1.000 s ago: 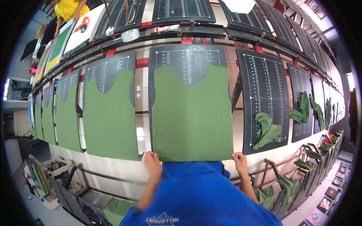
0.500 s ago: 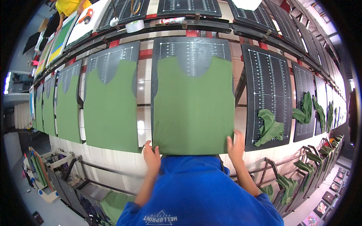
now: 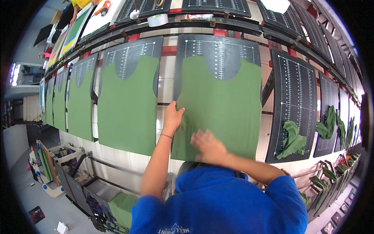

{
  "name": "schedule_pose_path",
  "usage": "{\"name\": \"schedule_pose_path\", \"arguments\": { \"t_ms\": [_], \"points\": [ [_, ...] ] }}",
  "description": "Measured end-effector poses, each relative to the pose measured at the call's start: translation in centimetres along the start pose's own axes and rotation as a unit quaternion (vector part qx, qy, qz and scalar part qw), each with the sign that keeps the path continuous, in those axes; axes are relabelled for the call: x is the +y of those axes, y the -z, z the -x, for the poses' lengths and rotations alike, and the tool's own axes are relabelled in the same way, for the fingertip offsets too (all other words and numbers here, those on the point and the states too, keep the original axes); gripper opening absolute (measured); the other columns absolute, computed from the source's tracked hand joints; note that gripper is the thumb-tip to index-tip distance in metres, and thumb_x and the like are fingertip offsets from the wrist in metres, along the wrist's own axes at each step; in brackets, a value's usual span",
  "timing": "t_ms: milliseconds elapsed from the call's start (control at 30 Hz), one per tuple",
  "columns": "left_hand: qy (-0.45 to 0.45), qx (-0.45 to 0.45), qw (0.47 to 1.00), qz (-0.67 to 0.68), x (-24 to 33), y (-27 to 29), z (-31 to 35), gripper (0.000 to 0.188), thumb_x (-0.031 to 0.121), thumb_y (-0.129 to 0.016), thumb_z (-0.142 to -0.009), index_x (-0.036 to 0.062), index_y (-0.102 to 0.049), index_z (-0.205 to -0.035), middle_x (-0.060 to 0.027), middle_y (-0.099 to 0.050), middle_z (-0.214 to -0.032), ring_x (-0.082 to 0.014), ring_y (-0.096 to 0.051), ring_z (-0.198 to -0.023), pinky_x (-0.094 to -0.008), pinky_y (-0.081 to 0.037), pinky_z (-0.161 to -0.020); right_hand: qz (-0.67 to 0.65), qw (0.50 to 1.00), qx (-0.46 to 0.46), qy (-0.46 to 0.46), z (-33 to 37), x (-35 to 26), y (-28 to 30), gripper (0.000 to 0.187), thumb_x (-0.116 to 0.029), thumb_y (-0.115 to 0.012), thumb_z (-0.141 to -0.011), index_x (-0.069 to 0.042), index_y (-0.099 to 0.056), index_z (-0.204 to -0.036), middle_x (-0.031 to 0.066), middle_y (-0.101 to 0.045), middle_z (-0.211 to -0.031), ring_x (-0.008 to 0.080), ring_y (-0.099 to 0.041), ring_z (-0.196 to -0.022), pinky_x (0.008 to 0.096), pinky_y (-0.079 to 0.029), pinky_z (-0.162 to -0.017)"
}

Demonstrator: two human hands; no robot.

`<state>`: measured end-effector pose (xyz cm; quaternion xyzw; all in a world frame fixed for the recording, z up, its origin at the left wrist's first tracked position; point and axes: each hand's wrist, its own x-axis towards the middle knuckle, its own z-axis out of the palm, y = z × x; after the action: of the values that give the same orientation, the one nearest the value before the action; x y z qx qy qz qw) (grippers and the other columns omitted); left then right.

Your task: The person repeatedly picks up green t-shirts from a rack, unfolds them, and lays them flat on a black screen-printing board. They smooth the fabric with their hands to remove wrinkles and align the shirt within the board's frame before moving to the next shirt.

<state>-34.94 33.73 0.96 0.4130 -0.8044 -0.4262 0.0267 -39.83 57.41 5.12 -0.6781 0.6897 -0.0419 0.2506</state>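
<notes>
A green cut fabric panel [image 3: 224,105], shaped like a shirt body with a scooped neck, lies on a dark board [image 3: 249,48] with white ruler marks. Its left edge is pinched between the thumb and fingers of my left hand [image 3: 172,117], and small creases run through the cloth beside it. My right hand [image 3: 208,147], blurred by motion, lies flat over the panel's lower left part with fingers spread. A second green panel [image 3: 126,105] rests smooth on the neighbouring board to the left.
To the right, a crumpled green cloth piece [image 3: 292,140] sits on a marked board [image 3: 294,85]. A dark rail [image 3: 194,26] beyond the boards carries a tape roll [image 3: 157,20]. Metal frames [image 3: 113,171] stand behind on the left. Another person's hand [image 3: 74,15] shows far left.
My left hand has gone from the panel's lower left corner up its left edge. My right hand has left the lower right corner and crossed onto the lower left cloth. The view has shifted.
</notes>
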Motion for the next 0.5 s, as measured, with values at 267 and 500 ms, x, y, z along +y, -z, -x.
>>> {"name": "schedule_pose_path", "arguments": {
  "t_ms": [267, 500],
  "points": [
    [-0.064, 0.171, 0.979, -0.087, 0.6, 0.8, -1.7, 0.022, 0.010, -0.065, -0.088, 0.0013, -0.059, -0.108, -0.0188, -0.058, -0.097, -0.0394, -0.059, -0.092, -0.0481, -0.047, -0.080, 0.063, 0.982, 0.177, 0.000, -8.4, 14.4, 4.5, 0.087, -0.055, -0.059, -0.088, -0.003, -0.032, -0.153, 0.0207, -0.036, -0.156, 0.0355, -0.031, -0.146, 0.0484, -0.021, -0.123],
    [-0.138, 0.153, 0.970, -0.127, 7.1, 0.0, -14.2, 0.030, 0.016, -0.065, -0.091, -0.0023, -0.055, -0.112, -0.0248, -0.059, -0.108, -0.0444, -0.058, -0.101, -0.0504, -0.049, -0.086, 0.029, 0.992, 0.036, 0.114, -5.4, 2.0, -1.1, 0.091, -0.058, -0.057, -0.089, -0.001, -0.028, -0.154, 0.0150, -0.032, -0.160, 0.0309, -0.030, -0.148, 0.0474, -0.020, -0.123]
  ]
}}
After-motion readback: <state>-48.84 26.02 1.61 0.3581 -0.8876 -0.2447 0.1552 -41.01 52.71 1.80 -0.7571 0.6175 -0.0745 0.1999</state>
